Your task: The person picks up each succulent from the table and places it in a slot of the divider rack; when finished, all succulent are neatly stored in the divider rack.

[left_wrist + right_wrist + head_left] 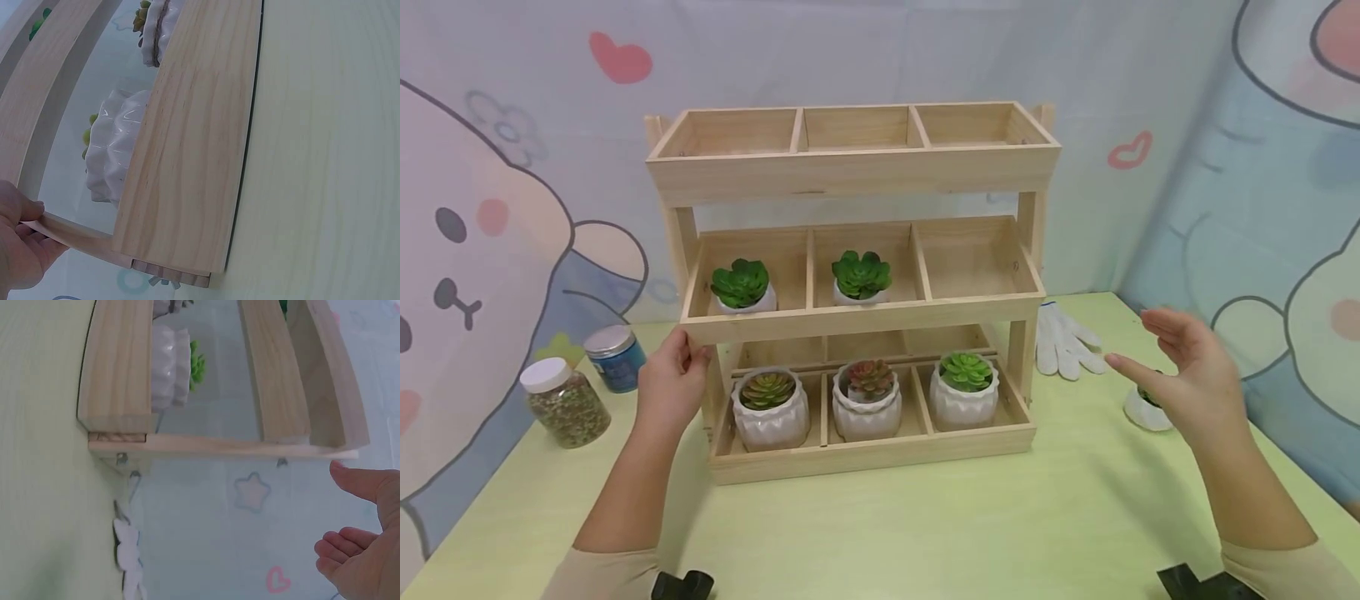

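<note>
A three-tier wooden plant stand stands on the table. My left hand grips its left upright, just under the middle tier's corner; the left wrist view shows the thumb and fingers around the post. Two dark green succulents in white pots, one on the left and one in the centre, sit in the middle tier. On the bottom tier are three white pots with succulents. My right hand is raised to the right of the stand, thumb and fingers apart, holding nothing. It partly hides a small white-potted succulent.
The top tier has three bare compartments, and the middle tier's right compartment is bare too. White gloves lie behind the stand's right side. A jar of pebbles and a blue jar stand at the left.
</note>
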Available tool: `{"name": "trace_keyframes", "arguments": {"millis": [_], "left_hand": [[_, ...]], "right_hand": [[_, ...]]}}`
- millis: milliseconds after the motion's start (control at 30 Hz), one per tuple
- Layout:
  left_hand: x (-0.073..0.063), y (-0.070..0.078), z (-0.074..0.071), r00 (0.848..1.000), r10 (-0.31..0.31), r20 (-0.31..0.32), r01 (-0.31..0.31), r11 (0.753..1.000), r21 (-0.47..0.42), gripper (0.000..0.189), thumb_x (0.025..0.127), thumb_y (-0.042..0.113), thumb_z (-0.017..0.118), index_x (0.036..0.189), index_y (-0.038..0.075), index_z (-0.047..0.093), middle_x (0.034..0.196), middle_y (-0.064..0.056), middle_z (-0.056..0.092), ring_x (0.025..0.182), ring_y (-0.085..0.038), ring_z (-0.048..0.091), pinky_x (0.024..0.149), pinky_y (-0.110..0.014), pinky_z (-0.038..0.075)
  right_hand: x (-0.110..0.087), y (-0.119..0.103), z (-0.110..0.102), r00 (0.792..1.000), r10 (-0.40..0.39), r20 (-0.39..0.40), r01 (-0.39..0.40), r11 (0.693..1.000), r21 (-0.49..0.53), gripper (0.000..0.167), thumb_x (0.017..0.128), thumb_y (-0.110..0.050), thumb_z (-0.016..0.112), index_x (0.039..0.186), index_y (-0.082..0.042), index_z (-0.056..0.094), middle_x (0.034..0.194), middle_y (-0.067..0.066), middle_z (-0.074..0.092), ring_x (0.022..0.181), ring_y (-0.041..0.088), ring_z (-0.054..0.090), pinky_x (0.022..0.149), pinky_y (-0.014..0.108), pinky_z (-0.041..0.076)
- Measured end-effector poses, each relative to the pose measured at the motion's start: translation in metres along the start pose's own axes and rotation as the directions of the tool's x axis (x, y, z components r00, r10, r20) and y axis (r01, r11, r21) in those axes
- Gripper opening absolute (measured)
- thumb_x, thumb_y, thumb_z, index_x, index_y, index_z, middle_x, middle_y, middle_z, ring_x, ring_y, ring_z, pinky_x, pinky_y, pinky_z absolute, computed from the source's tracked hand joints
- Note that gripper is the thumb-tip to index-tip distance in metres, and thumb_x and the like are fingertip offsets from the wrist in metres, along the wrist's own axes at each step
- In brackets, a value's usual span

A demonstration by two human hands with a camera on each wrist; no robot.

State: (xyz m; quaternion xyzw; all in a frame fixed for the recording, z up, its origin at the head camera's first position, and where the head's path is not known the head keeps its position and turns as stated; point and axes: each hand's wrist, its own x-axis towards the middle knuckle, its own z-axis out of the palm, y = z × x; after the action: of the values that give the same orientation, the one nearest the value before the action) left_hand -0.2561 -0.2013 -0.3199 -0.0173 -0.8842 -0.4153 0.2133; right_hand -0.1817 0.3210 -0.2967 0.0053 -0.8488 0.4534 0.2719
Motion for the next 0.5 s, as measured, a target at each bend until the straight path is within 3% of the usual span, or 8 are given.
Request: {"name": "trace_keyframes", "arguments": {"millis": [100, 233, 333, 500], "left_hand": [[0.0, -0.001, 0.001, 1.0, 0.005, -0.002, -0.005, 1.0, -0.001, 0.027, 0.098, 0.013, 0.049, 0.122, 0.002, 0.051, 0.125, -0.021, 0.055, 0.113, -0.039, 0.053, 0.089, -0.054, 0.045], [-0.001, 0.0, 0.001, 1.0, -0.003, 0.006, 0.003, 1.0, -0.006, 0.028, 0.098, 0.012, 0.049, 0.125, 0.002, 0.05, 0.126, -0.022, 0.055, 0.114, -0.04, 0.052, 0.089, -0.054, 0.045], [-0.001, 0.001, 0.001, 1.0, -0.012, 0.01, 0.012, 1.0, -0.007, 0.03, 0.098, 0.012, 0.049, 0.127, 0.002, 0.049, 0.126, -0.022, 0.054, 0.114, -0.04, 0.052, 0.089, -0.054, 0.045], [-0.001, 0.001, -0.001, 1.0, -0.01, 0.009, 0.01, 1.0, 0.002, 0.03, 0.098, 0.013, 0.048, 0.126, 0.003, 0.05, 0.126, -0.021, 0.055, 0.114, -0.04, 0.052, 0.089, -0.054, 0.045]], "right_hand": [[0.005, 0.02, -0.006, 0.998, 0.068, 0.006, -0.068, 0.997, -0.047, 0.072, 0.08, -0.023, 0.076, 0.139, -0.003, 0.039, 0.139, 0.007, 0.044, 0.128, 0.018, 0.04, 0.093, 0.003, 0.031], [0.011, 0.047, -0.012, 0.982, 0.19, 0.014, -0.188, 0.977, -0.101, 0.085, 0.08, -0.038, 0.074, 0.144, -0.002, 0.031, 0.146, 0.017, 0.033, 0.134, 0.031, 0.029, 0.108, 0.027, 0.028], [0.013, 0.064, -0.015, 0.962, 0.27, 0.038, -0.263, 0.956, -0.13, 0.093, 0.079, -0.046, 0.072, 0.146, -0.001, 0.024, 0.149, 0.022, 0.025, 0.135, 0.04, 0.022, 0.106, 0.053, 0.024], [0.015, 0.086, -0.02, 0.935, 0.337, 0.108, -0.314, 0.932, -0.182, 0.101, 0.08, -0.051, 0.068, 0.147, 0.003, 0.015, 0.15, 0.027, 0.017, 0.134, 0.047, 0.016, 0.1, 0.064, 0.025]]}}
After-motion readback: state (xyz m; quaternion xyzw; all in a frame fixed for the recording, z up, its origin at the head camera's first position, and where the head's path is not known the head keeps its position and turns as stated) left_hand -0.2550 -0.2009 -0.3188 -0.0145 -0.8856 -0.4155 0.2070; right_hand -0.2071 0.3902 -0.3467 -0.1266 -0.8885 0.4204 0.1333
